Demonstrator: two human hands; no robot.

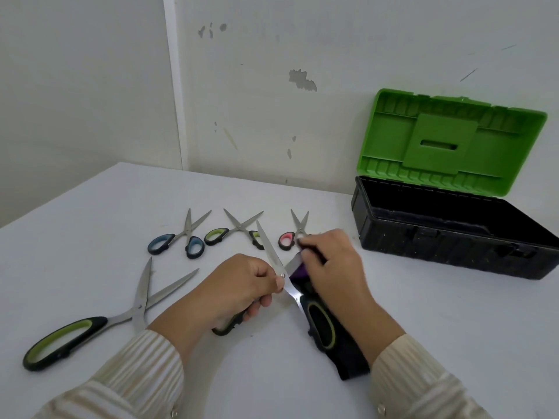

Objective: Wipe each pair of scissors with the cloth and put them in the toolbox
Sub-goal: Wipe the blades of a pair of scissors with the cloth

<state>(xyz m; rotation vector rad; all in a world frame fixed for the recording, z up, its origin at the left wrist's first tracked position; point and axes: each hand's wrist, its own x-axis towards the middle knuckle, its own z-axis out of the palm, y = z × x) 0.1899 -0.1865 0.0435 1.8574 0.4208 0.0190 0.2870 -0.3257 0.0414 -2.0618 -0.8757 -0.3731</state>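
One pair of large scissors (282, 278) is in hand above the near middle of the table (423, 313), blades spread wide. Its steel is bright and its handles are black with a yellow-green lining; one blade points up and away, the other runs to the right under the cloth (351, 355). The left hand (239, 290) is clamped at the pivot and on the left handle. The right hand (331, 264) is closed over the dark purple cloth and presses it on the right blade; the blur there makes the exact contact uncertain. The cloth's loose end trails toward the near right, under the right handle.

Four further pairs lie open on the table. A large green-handled pair (90, 322) sits near left, just beside the left sleeve (136, 367). Three small pairs stand in a row beyond the hands: blue (181, 237), green (236, 229) and pink (293, 232), the pink one touching or just behind the right hand.

The toolbox (453, 237) stands at the far right against the wall, lid (447, 140) raised, black tub showing nothing inside. Bare tabletop lies between hands and toolbox, and along the near edge.
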